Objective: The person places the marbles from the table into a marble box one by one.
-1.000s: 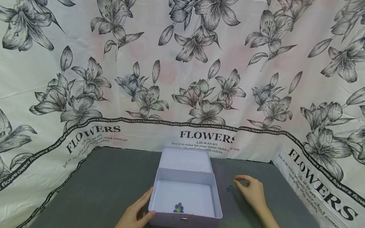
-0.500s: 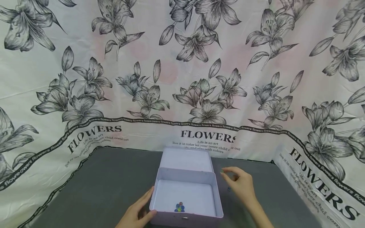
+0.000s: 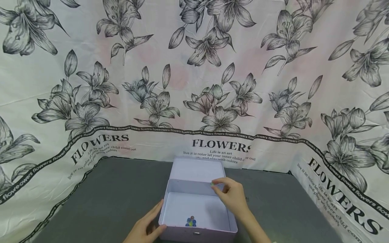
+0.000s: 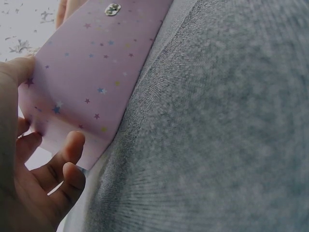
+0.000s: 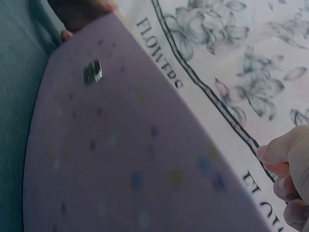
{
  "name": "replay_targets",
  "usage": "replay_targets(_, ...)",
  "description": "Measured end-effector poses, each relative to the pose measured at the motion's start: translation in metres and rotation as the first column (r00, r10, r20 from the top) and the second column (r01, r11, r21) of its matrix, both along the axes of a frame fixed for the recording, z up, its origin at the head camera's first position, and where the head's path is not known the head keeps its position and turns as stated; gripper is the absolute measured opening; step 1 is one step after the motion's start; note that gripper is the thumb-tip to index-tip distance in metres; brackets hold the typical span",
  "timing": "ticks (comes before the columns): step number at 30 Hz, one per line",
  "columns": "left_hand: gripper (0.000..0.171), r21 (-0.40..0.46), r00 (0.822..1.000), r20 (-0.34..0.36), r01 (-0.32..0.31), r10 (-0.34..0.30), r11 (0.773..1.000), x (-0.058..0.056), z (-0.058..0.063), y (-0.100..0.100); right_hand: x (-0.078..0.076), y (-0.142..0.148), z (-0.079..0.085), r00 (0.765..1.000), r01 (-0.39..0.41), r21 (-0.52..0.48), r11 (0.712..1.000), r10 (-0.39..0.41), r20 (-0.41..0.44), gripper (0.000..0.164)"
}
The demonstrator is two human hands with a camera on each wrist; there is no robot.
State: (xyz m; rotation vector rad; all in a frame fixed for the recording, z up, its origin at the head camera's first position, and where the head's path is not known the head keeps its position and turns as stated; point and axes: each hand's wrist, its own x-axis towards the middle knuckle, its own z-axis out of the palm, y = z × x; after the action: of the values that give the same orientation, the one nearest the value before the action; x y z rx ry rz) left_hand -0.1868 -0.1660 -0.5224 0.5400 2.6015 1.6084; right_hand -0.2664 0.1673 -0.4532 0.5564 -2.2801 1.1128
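A lilac metal box (image 3: 197,233), printed with small stars and white inside, stands on the grey tabletop with its lid (image 3: 197,170) tipped back. My left hand (image 3: 145,224) holds its front left corner, the thumb at the front and the fingers along the side. Over the right part of the box, my right hand (image 3: 232,195) pinches a small greenish marble (image 3: 212,184) between thumb and fingertips. Several blue, green and reddish marbles (image 3: 190,221) lie together inside near the front wall. In the right wrist view the pinched marble is hidden behind the fingers.
One small dark marble (image 3: 247,199) lies on the grey tabletop (image 3: 121,189) to the right of the box, partly behind my right hand. A flower-printed cloth (image 3: 212,101) hangs behind and beside the table. The box's front carries a metal clasp (image 4: 113,9).
My right hand has picked a marble up from the table at the right and carried it left until it is over the box. The left hand has stayed at the corner.
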Motion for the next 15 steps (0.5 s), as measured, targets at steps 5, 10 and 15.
replay_targets(5,0.078,0.001,1.000,-0.008,0.001,-0.001,1.000,0.002,-0.001,0.001,-0.001,-0.021,0.002,0.997,-0.067,0.000,0.998,0.067,0.039,0.019)
replay_targets(10,0.078,-0.008,1.000,0.002,-0.007,0.007,1.000,0.002,0.001,0.001,-0.003,-0.040,0.006,0.990,-0.138,0.033,0.990,0.136,0.046,0.019)
replay_targets(15,0.076,-0.018,1.000,-0.009,-0.016,0.016,1.000,0.002,0.002,0.001,-0.009,-0.054,0.004,0.983,-0.178,0.106,0.978,0.172,0.065,0.016)
